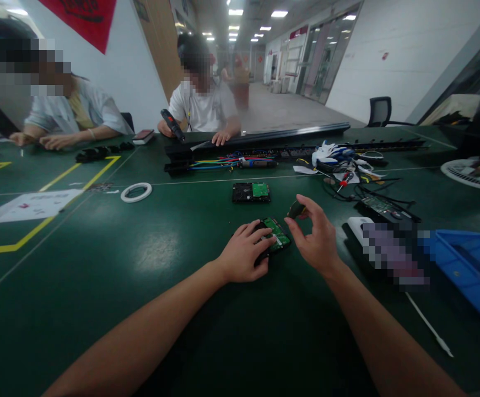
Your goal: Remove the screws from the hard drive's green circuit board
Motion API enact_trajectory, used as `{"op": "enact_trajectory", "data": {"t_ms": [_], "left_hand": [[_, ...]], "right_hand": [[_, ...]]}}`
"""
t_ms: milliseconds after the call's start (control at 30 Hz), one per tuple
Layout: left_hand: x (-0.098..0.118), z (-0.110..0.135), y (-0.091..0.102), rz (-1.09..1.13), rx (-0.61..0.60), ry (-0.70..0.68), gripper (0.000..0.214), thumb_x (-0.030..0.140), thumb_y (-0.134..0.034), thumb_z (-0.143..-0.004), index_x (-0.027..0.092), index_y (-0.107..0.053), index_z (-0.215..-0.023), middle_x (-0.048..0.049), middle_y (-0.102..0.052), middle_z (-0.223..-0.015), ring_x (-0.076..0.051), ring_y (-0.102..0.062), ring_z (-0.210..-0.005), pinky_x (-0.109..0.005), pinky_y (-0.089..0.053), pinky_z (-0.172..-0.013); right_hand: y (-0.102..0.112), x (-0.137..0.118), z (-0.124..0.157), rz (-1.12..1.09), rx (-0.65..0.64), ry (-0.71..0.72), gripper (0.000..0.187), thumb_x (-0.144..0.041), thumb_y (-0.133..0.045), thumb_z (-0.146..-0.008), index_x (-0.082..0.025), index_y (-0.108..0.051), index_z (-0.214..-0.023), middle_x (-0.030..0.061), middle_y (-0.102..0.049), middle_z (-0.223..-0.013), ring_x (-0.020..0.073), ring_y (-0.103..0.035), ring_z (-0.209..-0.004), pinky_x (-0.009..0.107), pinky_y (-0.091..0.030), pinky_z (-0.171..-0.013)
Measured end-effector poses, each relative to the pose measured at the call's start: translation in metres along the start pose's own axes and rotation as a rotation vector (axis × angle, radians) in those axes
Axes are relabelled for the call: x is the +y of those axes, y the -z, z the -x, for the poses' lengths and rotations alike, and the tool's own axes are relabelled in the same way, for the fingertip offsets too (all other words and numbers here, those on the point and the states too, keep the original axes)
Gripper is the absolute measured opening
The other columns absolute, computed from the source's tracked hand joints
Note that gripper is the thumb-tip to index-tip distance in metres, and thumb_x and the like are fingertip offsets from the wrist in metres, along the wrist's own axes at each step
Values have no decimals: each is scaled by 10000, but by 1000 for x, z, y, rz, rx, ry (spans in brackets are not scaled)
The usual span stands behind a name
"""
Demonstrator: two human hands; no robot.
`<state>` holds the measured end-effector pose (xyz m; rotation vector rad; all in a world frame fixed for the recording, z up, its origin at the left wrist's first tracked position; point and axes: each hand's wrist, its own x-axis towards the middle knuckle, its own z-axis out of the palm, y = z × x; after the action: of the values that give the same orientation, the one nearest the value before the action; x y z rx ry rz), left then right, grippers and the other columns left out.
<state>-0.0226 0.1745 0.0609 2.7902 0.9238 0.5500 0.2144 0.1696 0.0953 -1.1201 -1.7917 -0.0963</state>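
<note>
Table (111,298), dark green, wide beneath both hands. Blue tray (463,234) on it, toward the right edge. Left hand (246,253), palm down, with fingers a little spread. Right hand (317,237), raised just beside it, with thumb and forefinger in a pinch. Hard drive (281,238), green on top, on the table, with left hand resting across it. Second drive (251,192) just beyond, clear of both hands. Small dark piece (295,209), gripped between right thumb and forefinger, near the covered drive.
</note>
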Motion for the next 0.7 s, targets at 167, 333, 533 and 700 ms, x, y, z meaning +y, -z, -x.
{"op": "enact_trajectory", "data": {"t_ms": [167,333,533,700], "left_hand": [[0,0,0,-1,-3,-3,624,394,-634,-902,236,-567,-1503,-104,-539,-1576,-433,-323,-1563,-636,-348,-1227],[1,1,0,-8,-5,1,614,399,-617,-915,230,-564,-1503,-104,-536,-1580,-437,-318,-1565,-643,-343,-1227],[1,0,1,-7,-3,-2,614,396,-620,-911,230,-569,-1499,-100,-535,-1580,-438,-322,-1564,-637,-345,-1232],[0,0,0,0,-5,-3,617,400,-625,-911,239,-565,-1503,-101,-532,-1584,-441,-315,-1567,-646,-348,-1226]], "right_hand": [[0,1,0,-17,-8,-10,624,-246,-673,-972,-334,-445,-1546,81,-695,-1326,251,-724,-1009,488,-654,-919],[0,0,0,-34,4,-5,618,-236,-675,-970,-326,-451,-1539,88,-682,-1378,261,-734,-1073,483,-656,-940],[-2,-1,2,-123,-45,-42,662,-207,-607,-988,-330,-370,-1594,90,-669,-1415,254,-761,-1106,493,-637,-1032],[-3,2,3,-78,0,-54,660,-247,-659,-975,-324,-405,-1579,106,-653,-1425,254,-763,-1032,499,-666,-964]]}}
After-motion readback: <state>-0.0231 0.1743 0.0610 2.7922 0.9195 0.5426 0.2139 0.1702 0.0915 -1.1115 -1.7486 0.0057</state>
